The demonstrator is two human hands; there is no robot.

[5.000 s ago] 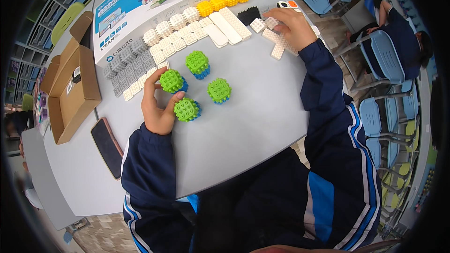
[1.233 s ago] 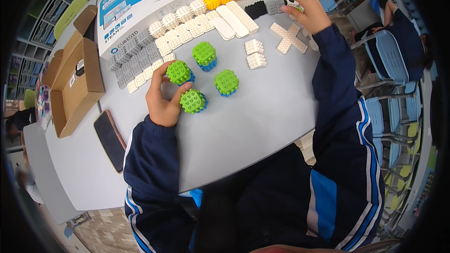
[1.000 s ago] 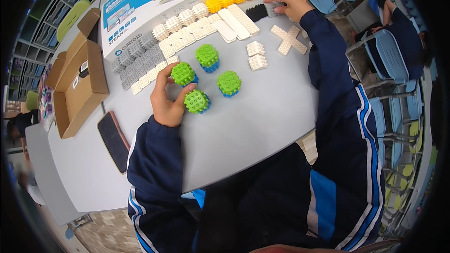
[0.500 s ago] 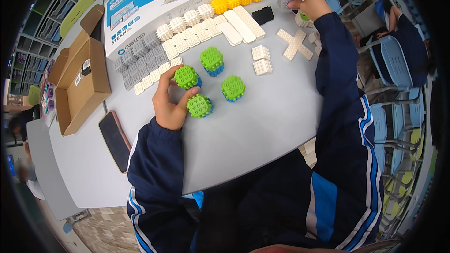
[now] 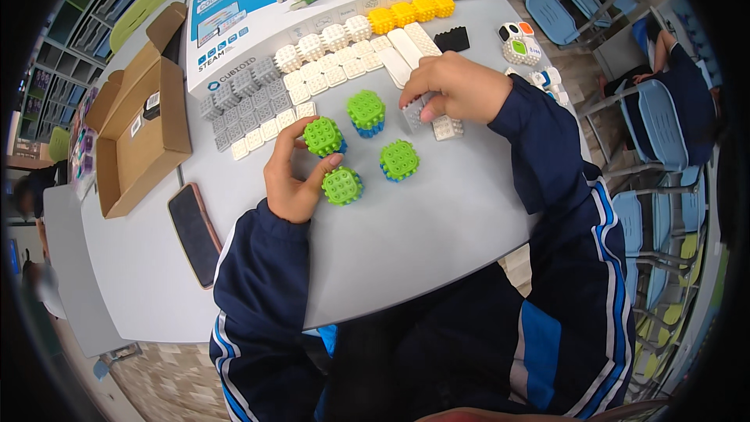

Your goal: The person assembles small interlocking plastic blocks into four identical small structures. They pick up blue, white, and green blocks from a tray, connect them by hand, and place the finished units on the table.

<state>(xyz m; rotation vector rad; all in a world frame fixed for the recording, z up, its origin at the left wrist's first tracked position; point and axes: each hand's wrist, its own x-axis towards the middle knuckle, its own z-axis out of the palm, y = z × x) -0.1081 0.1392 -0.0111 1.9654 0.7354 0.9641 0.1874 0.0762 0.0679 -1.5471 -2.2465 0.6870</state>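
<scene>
Four green-topped blocks with blue bases stand in a loose group on the table. My left hand (image 5: 294,184) has its finger and thumb closed around the far-left green block (image 5: 323,137); the thumb lies close to the near-left green block (image 5: 342,186). The other two are a far green block (image 5: 366,112) and a right green block (image 5: 399,160). My right hand (image 5: 461,87) pinches a translucent grey block (image 5: 416,113) just right of the group. Beside it, partly under the hand, is a white block (image 5: 448,127).
Rows of grey blocks (image 5: 227,98), white blocks (image 5: 311,48) and yellow blocks (image 5: 402,13) line the large printed box (image 5: 336,12). A black piece (image 5: 451,39) and white electronic modules (image 5: 521,50) lie right. Left are an open cardboard box (image 5: 148,141) and a phone (image 5: 195,233).
My right hand has come from the table's far right toward the green blocks, carrying the translucent grey block. It now covers the white X-shaped piece. My left hand stays at the same block.
</scene>
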